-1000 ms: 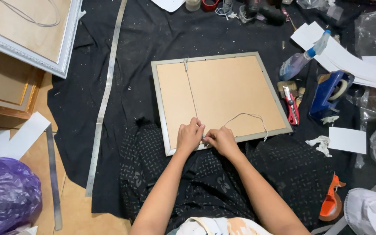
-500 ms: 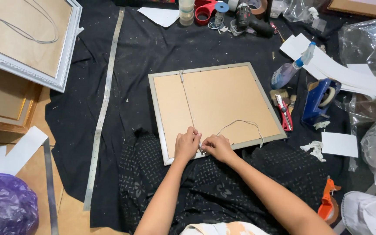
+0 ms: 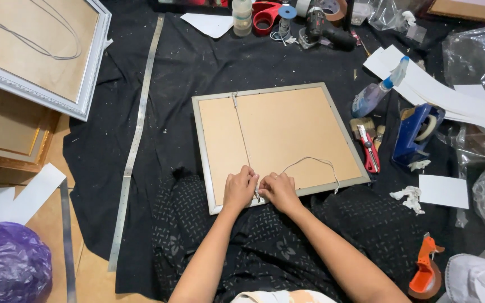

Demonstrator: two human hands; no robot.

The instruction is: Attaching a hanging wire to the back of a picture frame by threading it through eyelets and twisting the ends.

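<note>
I see my left hand (image 3: 240, 188) and right hand (image 3: 279, 189) curled almost closed, side by side, pinching the hanging cord (image 3: 310, 164) at the near edge of the picture frame (image 3: 287, 132), which lies face down just beyond them.

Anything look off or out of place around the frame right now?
Mostly the hanging cord: slack, looping loosely past the picture frame edge by the right hand. Crumpled paper scraps lie on the black cloth.
</note>
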